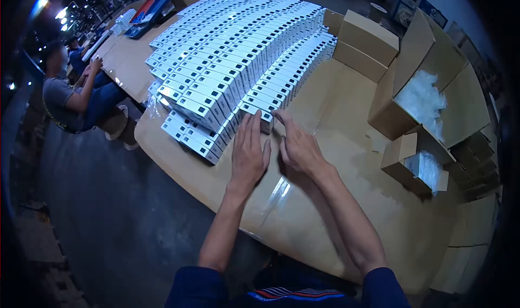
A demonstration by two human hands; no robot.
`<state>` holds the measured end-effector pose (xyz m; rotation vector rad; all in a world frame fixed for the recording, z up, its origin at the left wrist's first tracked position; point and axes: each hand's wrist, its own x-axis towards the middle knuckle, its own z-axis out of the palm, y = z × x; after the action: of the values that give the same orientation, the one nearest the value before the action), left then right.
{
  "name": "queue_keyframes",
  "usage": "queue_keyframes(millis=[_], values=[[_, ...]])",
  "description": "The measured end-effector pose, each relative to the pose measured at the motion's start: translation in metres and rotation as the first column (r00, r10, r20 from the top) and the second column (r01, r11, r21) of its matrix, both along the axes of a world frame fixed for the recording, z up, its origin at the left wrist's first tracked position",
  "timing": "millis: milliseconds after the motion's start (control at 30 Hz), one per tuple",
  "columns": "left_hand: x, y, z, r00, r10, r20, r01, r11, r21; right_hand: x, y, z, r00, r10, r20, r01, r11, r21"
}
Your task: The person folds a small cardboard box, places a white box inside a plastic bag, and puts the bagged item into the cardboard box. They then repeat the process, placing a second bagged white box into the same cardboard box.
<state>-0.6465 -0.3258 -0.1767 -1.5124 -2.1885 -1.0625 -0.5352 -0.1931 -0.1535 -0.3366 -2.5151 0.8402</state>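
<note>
Many slim white boxes [216, 64], each with a small dark square near its end, stand packed in stepped rows. My left hand [249, 154] lies with its fingers stretched out over the nearest end of the lower row. Under its fingertips is a white box [265, 123] at that row's end. On the right side of the same box, my right hand [300, 150] touches its edge with an extended index finger. The other right fingers bend downward and are partly hidden; the thumb points toward the left hand. Neither hand is wrapped round a box.
A brown board covers the table [336, 200]. Open cartons [403, 99] at the right hold clear plastic bags [422, 99]; a smaller carton [409, 164] sits nearer. Blue and red trays [149, 15] lie at the far left. A person [76, 89] sits beyond the table's left edge.
</note>
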Motion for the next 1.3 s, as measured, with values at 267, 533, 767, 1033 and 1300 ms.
queue_keyframes(millis=[267, 533, 767, 1033, 1300], values=[[-0.011, -0.004, 0.009, 0.997, 0.007, -0.081, -0.010, 0.999, -0.033, -0.003, -0.001, -0.006, 0.999, -0.024, 0.030, 0.023, 0.999, 0.030], [-0.010, -0.011, 0.012, 0.997, 0.024, -0.074, -0.022, 0.999, 0.024, 0.017, -0.008, 0.016, 0.992, 0.005, -0.126, -0.005, 1.000, 0.002], [0.035, -0.013, 0.022, 0.989, -0.140, -0.052, 0.146, 0.980, 0.135, 0.073, 0.015, 0.026, 0.907, -0.389, -0.159, 0.358, 0.913, -0.194], [0.115, 0.071, 0.072, 0.906, -0.367, -0.212, 0.409, 0.888, 0.211, 0.151, 0.049, 0.061, 0.942, -0.284, -0.177, 0.115, 0.771, -0.626], [0.168, 0.196, 0.155, 0.725, -0.685, 0.066, 0.658, 0.718, 0.227, 0.238, 0.130, 0.106, 0.819, -0.421, -0.389, 0.083, 0.759, -0.646]])
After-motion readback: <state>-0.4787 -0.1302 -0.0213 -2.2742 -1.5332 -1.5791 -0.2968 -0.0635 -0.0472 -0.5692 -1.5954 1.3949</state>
